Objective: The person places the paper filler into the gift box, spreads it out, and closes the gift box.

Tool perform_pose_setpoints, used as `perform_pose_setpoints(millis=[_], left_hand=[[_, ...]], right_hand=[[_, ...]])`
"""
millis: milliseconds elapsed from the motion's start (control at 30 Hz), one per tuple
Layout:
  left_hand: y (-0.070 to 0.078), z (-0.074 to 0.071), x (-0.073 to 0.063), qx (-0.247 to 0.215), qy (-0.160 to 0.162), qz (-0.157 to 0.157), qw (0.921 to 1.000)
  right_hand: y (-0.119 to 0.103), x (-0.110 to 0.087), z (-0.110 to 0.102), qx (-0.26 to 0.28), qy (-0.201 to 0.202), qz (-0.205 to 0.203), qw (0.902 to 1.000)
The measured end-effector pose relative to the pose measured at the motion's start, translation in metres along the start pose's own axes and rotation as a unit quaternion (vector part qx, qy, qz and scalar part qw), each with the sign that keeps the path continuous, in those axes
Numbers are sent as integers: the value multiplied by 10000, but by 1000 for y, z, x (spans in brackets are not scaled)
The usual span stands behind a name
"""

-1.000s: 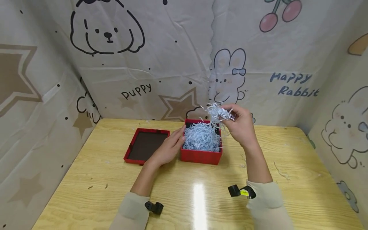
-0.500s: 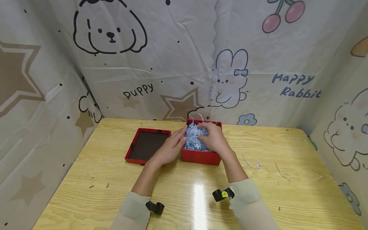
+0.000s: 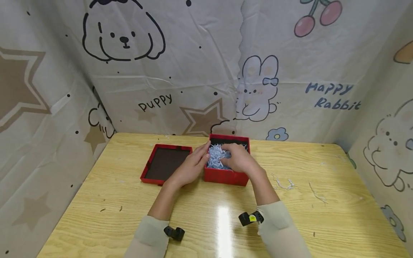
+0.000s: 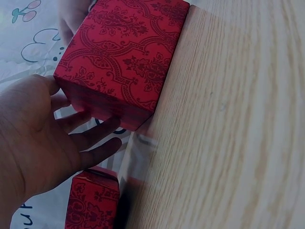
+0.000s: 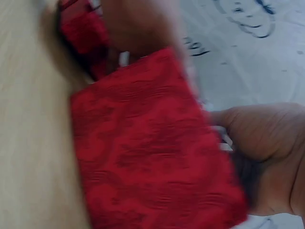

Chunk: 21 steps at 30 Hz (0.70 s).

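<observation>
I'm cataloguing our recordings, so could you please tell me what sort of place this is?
Probably a makeshift, curtained-off work booth: printed cloth hangs behind and on both sides of a wood-grain table bearing an open red box.

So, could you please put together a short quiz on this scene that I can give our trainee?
1. Multiple choice: what lies inside the red box? a) marbles; b) pale blue shreds; c) a folded cloth.
2. True or false: the lid lies on the table with its hollow side up.
3. Short answer: which hand reaches into the red box, and which one rests against its outer side?

Key:
1. b
2. True
3. The right hand reaches in; the left hand rests against the outer side.
</observation>
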<state>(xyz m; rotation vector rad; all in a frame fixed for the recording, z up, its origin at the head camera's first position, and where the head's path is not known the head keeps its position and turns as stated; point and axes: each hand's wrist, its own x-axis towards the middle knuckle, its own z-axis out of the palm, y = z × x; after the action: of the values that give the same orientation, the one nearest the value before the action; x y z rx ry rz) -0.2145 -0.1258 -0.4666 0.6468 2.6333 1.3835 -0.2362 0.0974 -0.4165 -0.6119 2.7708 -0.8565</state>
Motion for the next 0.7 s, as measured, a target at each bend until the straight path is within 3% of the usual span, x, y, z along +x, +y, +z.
perform_pose_setpoints(millis=[200,400,533,700], left_hand=[[-2,2,0,84,37,22,10000],[-1,2,-1,119,-9,-38,9999],[-1,2,0,150,-8,-56,9999],[-2,3,2,89,19,-41,10000]], right_hand=[[5,-29,-32,713,389,-42,9967],[33,-62,-54,1211,923,366,9877],[52,-74,-51,1257,1077,710,9836],[61,-74,-33,1565,948,894,9790]])
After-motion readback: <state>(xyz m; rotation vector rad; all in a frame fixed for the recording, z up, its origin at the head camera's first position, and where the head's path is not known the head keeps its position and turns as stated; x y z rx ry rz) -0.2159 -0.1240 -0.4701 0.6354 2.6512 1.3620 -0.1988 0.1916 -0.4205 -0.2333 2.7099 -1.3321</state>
